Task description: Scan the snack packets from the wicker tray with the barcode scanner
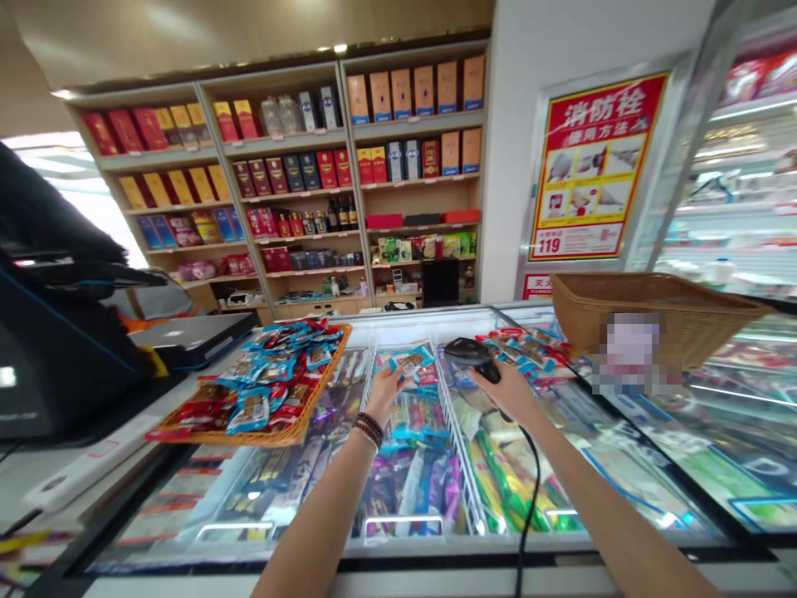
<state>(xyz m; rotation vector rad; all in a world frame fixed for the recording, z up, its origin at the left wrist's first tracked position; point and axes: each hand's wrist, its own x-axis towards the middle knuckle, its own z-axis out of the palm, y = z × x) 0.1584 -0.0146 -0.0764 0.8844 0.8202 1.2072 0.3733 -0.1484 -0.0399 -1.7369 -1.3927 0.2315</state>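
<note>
Right hand (501, 390) grips corded barcode scanner (470, 353), handle hidden by fingers. Left hand (386, 394) pinches blue snack packet (409, 361), label unreadable. Below hands: glass-edged chest freezer (398, 546). Left: wicker tray (299, 423). Right: wicker basket (660, 303), partly pixelated.

A pixelated patch (630, 350) hides the front of the basket (660, 309); the right hand (501, 390) hides the handle of the scanner (466, 353).

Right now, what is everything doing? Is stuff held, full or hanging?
Left hand, holding a blue snack packet
Right hand, gripping a black scanner
Scanner cord, hanging down
Woven tray, piled with snack packets
Freezer, full of packets
Wicker basket, inside hidden
</note>
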